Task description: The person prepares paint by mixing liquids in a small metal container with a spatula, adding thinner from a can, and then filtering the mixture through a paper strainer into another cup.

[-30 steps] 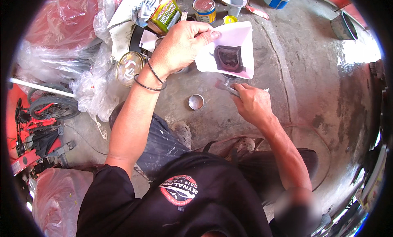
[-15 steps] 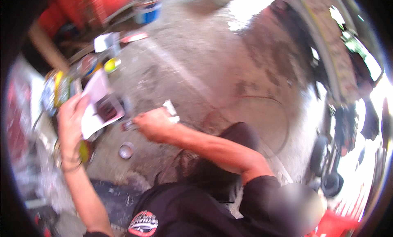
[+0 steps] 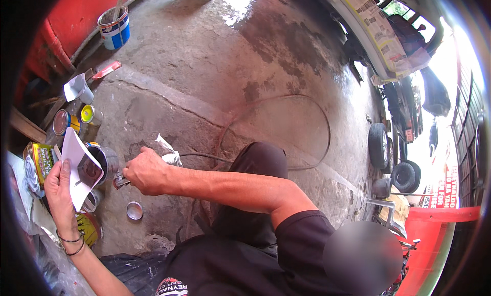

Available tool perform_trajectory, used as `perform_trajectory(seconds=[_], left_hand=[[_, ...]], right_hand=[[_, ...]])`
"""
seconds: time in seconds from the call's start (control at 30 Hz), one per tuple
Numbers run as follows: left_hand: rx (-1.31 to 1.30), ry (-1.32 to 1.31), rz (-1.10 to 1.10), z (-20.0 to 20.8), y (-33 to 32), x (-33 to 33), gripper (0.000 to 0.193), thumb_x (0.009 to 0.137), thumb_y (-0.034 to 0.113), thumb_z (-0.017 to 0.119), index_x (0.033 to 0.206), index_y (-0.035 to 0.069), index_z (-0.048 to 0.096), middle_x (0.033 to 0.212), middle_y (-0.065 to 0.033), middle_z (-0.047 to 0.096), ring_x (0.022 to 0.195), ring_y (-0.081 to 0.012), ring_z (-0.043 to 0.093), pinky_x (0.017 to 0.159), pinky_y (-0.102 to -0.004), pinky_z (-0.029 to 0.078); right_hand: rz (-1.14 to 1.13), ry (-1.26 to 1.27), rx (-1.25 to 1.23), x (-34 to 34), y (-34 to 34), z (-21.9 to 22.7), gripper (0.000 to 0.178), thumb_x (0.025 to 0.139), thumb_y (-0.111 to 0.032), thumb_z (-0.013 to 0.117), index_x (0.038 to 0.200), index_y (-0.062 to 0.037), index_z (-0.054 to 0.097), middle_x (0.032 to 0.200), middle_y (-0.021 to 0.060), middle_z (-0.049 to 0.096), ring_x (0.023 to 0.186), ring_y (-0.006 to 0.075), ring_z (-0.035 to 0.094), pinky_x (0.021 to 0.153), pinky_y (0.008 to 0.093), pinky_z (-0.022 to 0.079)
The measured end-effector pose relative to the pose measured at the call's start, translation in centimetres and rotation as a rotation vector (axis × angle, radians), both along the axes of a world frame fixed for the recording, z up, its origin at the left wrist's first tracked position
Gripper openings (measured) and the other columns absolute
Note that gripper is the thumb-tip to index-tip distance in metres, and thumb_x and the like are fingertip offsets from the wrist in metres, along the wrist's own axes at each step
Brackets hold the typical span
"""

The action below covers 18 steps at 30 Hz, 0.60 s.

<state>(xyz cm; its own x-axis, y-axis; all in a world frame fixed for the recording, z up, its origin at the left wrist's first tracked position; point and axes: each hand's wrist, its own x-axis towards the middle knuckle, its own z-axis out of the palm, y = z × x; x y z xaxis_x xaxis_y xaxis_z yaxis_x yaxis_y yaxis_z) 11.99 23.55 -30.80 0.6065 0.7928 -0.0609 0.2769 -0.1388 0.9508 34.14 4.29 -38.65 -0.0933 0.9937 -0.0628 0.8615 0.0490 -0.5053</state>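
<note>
My left hand (image 3: 60,196), with dark bands at the wrist, grips a folded white card (image 3: 76,155). A dark reddish-brown patch covers part of the card's right-hand side. My right hand (image 3: 146,172) is closed around what looks like a spray gun (image 3: 120,181), mostly hidden by the fist, with its metal end showing on the left. Crumpled white material (image 3: 171,155) shows just behind this fist, where a dark hose (image 3: 204,155) runs off. An open metal can (image 3: 109,163) stands behind the card. A small round lid or cup (image 3: 134,210) lies on the floor below my right hand.
Paint cans surround the card: a yellow-topped can (image 3: 88,113), a red-rimmed can (image 3: 61,122) and a rectangular tin (image 3: 41,163). A blue-and-white bucket (image 3: 115,32) stands farther off. The hose loops across the concrete (image 3: 330,127). Loose tyres (image 3: 378,145) and a paper-masked vehicle (image 3: 368,20) are right.
The whole view has shifted, bringing the cans and both hands farther left and lower. My hands appear slightly closer together. Both keep their holds, and the earlier blur has cleared.
</note>
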Motion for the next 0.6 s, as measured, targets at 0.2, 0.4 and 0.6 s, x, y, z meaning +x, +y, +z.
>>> perform_trajectory(seconds=[0.2, 0.4, 0.6], left_hand=[[-0.002, 0.004, 0.008, 0.3, -0.8, -0.2, 0.028, 0.117, 0.024, 0.064, 0.110, -0.001, 0.074, 0.095, 0.0062, 0.068, 0.084, -0.0015, 0.053, 0.073, -0.0218, 0.043], [0.070, 0.082, 0.023, 0.8, -1.5, 0.2, 0.028, 0.116, 0.024, 0.066, 0.110, -0.002, 0.075, 0.091, 0.0059, 0.068, 0.081, -0.0023, 0.055, 0.070, -0.0225, 0.043], [0.043, 0.070, 0.078, 2.5, -2.3, 0.8, 0.031, 0.115, 0.025, 0.067, 0.101, -0.001, 0.073, 0.083, 0.0086, 0.059, 0.076, -0.0016, 0.046, 0.066, -0.0237, 0.039]], right_hand=[[0.054, -0.026, -0.069, 0.3, 0.1, 0.0, 0.018, 0.084, -0.014, 0.072, 0.100, -0.0072, 0.076, 0.091, 0.0123, 0.077, 0.094, 0.0379, 0.079, 0.103, 0.0618, 0.052], [0.060, 0.009, -0.085, 0.9, -0.4, 0.8, 0.023, 0.089, -0.018, 0.072, 0.109, -0.0060, 0.075, 0.099, 0.0132, 0.078, 0.100, 0.0378, 0.078, 0.102, 0.0602, 0.052], [0.097, -0.019, -0.091, 0.5, 0.1, 1.2, 0.028, 0.093, -0.024, 0.074, 0.117, -0.0091, 0.074, 0.104, 0.0116, 0.077, 0.102, 0.0366, 0.077, 0.099, 0.0575, 0.051]])
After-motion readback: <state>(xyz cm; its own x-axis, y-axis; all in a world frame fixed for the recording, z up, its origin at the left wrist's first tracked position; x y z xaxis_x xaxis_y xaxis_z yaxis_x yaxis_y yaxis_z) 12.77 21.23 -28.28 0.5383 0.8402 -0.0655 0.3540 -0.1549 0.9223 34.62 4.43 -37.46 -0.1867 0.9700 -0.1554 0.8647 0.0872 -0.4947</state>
